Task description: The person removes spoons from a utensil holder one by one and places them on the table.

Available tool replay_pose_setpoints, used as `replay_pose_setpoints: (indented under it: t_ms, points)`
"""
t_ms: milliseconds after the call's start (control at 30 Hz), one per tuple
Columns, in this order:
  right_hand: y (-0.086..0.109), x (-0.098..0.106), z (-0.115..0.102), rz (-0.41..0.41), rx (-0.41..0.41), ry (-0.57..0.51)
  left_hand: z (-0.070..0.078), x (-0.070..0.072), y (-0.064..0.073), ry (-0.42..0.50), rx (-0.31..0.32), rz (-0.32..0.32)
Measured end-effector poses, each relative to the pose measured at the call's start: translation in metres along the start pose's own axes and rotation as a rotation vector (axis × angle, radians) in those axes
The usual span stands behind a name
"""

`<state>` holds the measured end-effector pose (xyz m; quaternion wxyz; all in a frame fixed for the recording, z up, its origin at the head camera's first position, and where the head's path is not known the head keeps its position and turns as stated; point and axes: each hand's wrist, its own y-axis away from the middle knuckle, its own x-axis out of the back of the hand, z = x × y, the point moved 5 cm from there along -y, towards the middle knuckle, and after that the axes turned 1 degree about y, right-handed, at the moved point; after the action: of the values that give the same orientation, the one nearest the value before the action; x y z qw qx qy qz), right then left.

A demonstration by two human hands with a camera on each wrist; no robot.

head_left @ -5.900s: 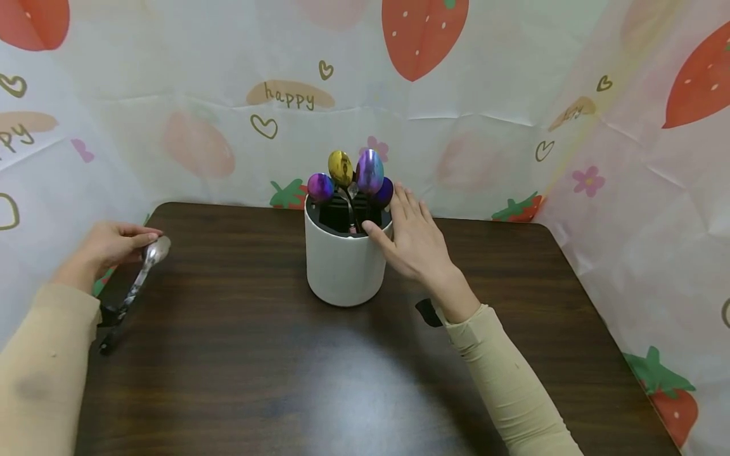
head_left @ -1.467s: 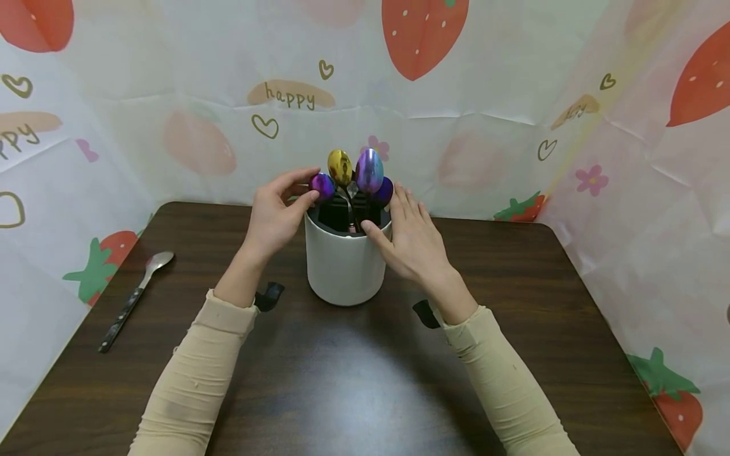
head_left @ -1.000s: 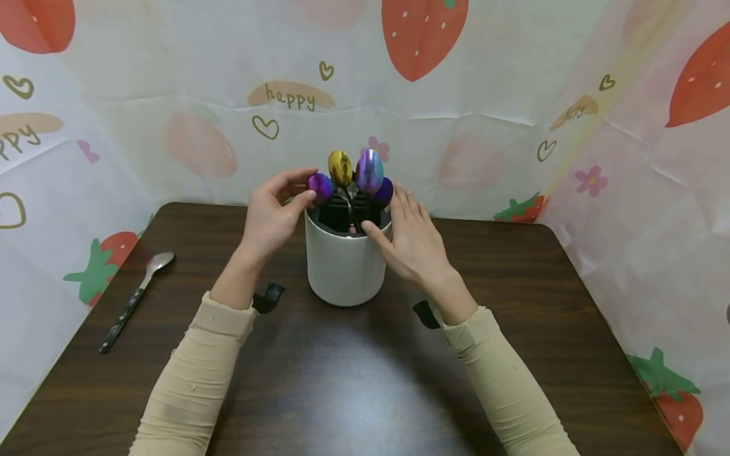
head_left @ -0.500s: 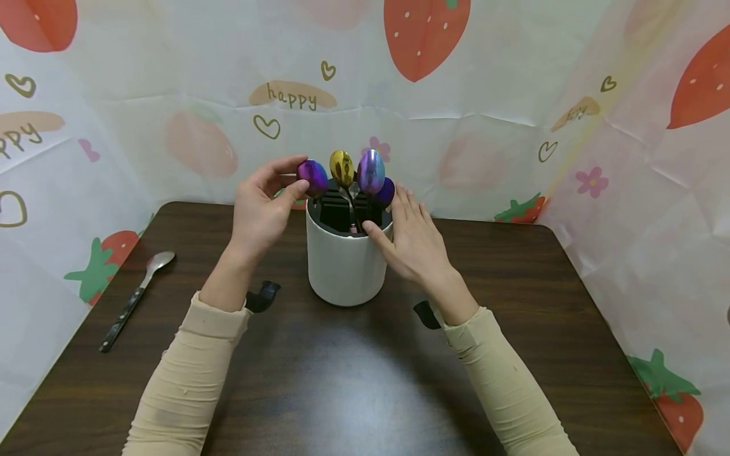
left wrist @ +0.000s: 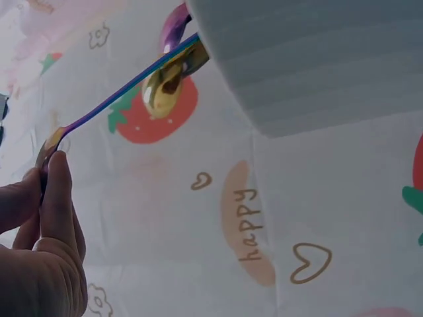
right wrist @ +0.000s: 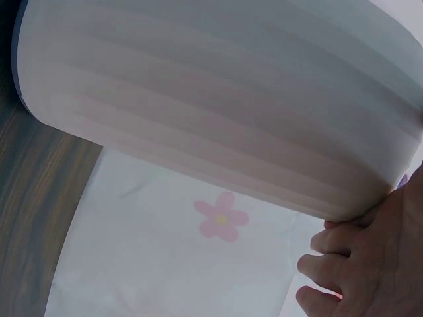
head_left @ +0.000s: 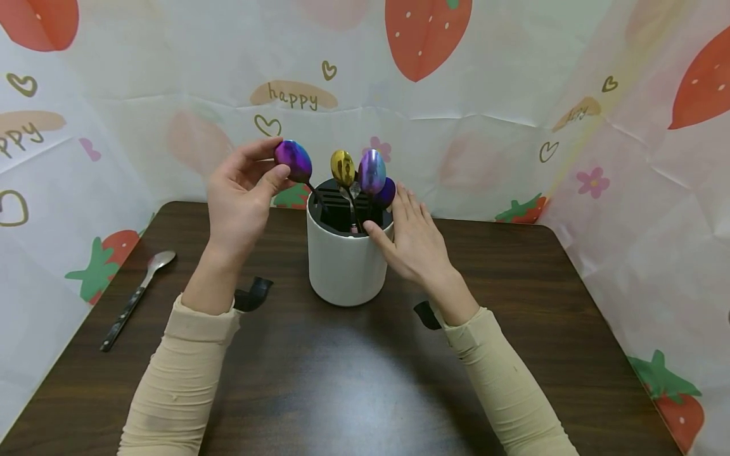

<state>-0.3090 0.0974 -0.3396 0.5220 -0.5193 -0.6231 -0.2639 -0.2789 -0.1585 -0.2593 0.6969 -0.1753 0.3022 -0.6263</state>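
My left hand [head_left: 239, 190] pinches the bowl of a purple-blue spoon [head_left: 293, 161] between thumb and fingers. Its thin handle slants down into the white utensil holder [head_left: 346, 269], whose top is black and slotted. In the left wrist view the rainbow handle of the same spoon [left wrist: 122, 91] runs up to the holder's mouth. My right hand [head_left: 415, 244] rests with straight fingers against the holder's right side near the rim. A gold spoon [head_left: 343, 168], a blue-violet spoon [head_left: 372, 171] and a dark purple one [head_left: 386, 193] stand in the holder, bowls up, with smaller silver cutlery among them.
A silver spoon with a dark patterned handle [head_left: 128, 312] lies at the left of the brown wooden table [head_left: 353, 392]. Behind and beside the table hangs a strawberry-printed cloth [head_left: 485, 82]. Dark straps show at both wrists.
The left hand laid down the silver spoon, went to the holder, took the purple-blue spoon's bowl and has drawn it up and left. The right hand stays at the holder.
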Motion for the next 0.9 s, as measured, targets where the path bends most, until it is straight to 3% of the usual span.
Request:
replay_pose_setpoints:
  t_ms: [400, 700, 900]
  points:
    - [0.000, 0.000, 0.000, 0.006, 0.001, -0.006, 0.024, 0.021, -0.003, 0.134, -0.029, 0.122]
    - [-0.001, -0.001, 0.000, 0.017, 0.003, 0.003, 0.036, 0.051, -0.007, 0.320, 0.033, 0.243]
    - [-0.001, -0.002, 0.001, 0.017, -0.001, -0.001, 0.044, 0.071, -0.008, 0.382, 0.032, 0.291]
